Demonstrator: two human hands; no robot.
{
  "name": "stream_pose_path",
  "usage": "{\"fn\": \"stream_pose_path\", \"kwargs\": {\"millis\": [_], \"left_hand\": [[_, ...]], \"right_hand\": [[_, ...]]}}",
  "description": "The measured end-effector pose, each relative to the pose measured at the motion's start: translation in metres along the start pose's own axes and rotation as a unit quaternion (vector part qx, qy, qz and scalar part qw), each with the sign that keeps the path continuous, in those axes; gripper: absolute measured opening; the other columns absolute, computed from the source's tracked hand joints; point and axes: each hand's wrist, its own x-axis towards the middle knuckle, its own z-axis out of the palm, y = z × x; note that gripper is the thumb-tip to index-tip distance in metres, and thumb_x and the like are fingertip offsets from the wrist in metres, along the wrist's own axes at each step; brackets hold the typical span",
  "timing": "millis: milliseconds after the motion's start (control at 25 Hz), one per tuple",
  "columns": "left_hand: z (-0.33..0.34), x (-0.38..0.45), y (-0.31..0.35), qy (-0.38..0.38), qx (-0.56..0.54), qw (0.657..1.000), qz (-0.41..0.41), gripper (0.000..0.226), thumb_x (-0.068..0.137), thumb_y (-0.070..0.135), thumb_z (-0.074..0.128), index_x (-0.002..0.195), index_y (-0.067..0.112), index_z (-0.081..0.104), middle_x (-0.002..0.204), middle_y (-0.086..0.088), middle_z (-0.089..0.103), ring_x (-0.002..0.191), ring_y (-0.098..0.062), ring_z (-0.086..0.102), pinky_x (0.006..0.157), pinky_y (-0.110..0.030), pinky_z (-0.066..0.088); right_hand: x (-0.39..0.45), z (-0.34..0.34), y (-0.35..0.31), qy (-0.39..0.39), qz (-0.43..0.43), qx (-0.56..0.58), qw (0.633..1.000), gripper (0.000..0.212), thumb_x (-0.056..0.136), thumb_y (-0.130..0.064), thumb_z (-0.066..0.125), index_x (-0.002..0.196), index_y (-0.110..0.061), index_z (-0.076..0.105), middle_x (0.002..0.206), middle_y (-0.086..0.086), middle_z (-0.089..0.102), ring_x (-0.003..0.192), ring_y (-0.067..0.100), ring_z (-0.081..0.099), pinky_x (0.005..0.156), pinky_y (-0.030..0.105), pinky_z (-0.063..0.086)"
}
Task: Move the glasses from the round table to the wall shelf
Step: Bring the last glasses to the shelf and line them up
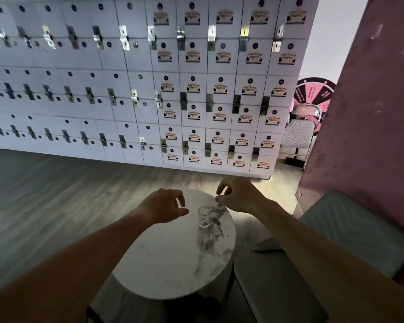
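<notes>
A small clear glass (204,217) stands upright on the round white marble table (173,259), toward its far right side. My left hand (166,205) hovers just left of the glass, fingers curved and apart, holding nothing. My right hand (237,194) hangs over the table's far right edge, just beyond the glass, with fingers bent and apart and nothing visible in them. Neither hand touches the glass. No wall shelf shows in this view.
A wall of white lockers (149,85) fills the far side across a wooden floor (56,183). A pale cushioned seat (350,231) sits to the right against a pink wall (371,113). A folding chair (299,134) and a prize wheel (313,92) stand at the back right.
</notes>
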Motion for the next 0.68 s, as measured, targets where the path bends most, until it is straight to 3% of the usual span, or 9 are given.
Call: {"fn": "stream_pose_path", "kwargs": {"millis": [320, 680], "left_hand": [[0.063, 0.094, -0.051, -0.072, -0.027, 0.997, -0.019, 0.027, 0.082, 0.049, 0.069, 0.1, 0.03, 0.064, 0.09, 0.011, 0.074, 0.087, -0.01, 0.065, 0.079, -0.03, 0.048], [0.17, 0.195, -0.125, -0.176, -0.11, 0.977, -0.047, 0.054, 0.081, 0.049, 0.07, 0.128, 0.032, 0.05, 0.094, 0.011, 0.075, 0.095, -0.012, 0.066, 0.085, -0.032, 0.049]], "right_hand": [[0.083, 0.065, 0.059, -0.06, 0.063, 0.014, 0.996, 0.014, 0.079, -0.03, 0.066, 0.091, -0.025, 0.069, 0.087, -0.004, 0.068, 0.077, 0.012, 0.065, 0.062, 0.021, 0.046], [0.172, 0.162, 0.12, -0.125, 0.117, 0.006, 0.985, 0.021, 0.082, -0.03, 0.067, 0.103, -0.026, 0.065, 0.095, -0.008, 0.057, 0.088, 0.014, 0.059, 0.072, 0.025, 0.046]]}}
